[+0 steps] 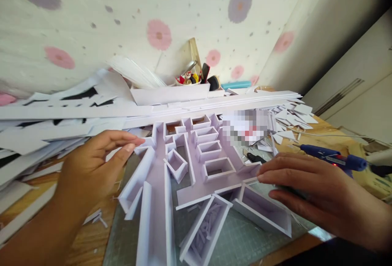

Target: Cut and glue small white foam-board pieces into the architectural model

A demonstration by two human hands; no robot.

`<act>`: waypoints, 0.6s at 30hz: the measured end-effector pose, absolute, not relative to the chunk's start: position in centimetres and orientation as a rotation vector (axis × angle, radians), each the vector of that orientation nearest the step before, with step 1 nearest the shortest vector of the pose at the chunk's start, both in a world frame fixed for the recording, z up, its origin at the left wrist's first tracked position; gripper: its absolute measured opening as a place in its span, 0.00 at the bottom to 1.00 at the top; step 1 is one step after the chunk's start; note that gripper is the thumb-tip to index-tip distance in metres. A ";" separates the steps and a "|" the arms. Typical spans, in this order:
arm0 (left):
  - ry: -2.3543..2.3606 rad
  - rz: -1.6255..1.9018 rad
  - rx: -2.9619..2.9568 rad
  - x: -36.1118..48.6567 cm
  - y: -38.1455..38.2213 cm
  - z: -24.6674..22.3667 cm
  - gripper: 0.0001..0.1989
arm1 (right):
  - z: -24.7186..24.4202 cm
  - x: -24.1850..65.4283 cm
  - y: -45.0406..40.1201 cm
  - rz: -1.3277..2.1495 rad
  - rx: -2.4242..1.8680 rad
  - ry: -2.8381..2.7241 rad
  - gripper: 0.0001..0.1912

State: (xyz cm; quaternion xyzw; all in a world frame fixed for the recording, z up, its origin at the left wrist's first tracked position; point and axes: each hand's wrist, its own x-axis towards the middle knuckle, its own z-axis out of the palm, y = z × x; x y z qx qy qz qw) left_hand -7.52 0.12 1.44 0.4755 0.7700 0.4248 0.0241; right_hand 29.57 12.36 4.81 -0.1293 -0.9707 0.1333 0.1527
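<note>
1. Cutting mat (pixel 122 233): lies beneath the work, flat on the table; clock positions below taken from the middle of the model.
2. White walled model (pixel 199 192): sits mid-mat. Looks like thin card or foam board; likely very light, stiff along each wall, weak at joints and free edges. Best hold: low, spread under the base, both sides; pinching a lone wall could bend it.
3. Right hand (pixel 318 188): 3 o'clock, fingers and thumb apart, fingertips by a wall corner. Contact: cannot tell.
4. Left hand (pixel 98 168): 9 o'clock, thumb and forefinger parted, just beside a wall end. Contact unclear.
5. Long open box (pixel 266 213): 4 o'clock. Grip by opposite long walls, lightly.
6. Scrap-filled box (pixel 225 217): 6 o'clock; offcuts loose, would spill if tipped. Keep level.
7. Blue glue gun (pixel 321 151): 3 o'clock, beyond the right fingers; probably the heavier item. Handle only.
</note>
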 end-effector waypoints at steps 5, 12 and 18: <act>2.216 1.243 1.552 -8.9 1.3 0.7 0.15 | 4.3 28.7 12.2 0.213 -0.503 -2.807 0.10; 2.324 1.053 1.541 -9.6 1.7 0.0 0.23 | 4.1 27.8 13.1 0.221 -0.904 -2.906 0.12; 2.106 1.058 1.514 -10.1 2.7 -1.2 0.27 | 4.2 27.1 13.1 0.181 -1.130 -2.871 0.14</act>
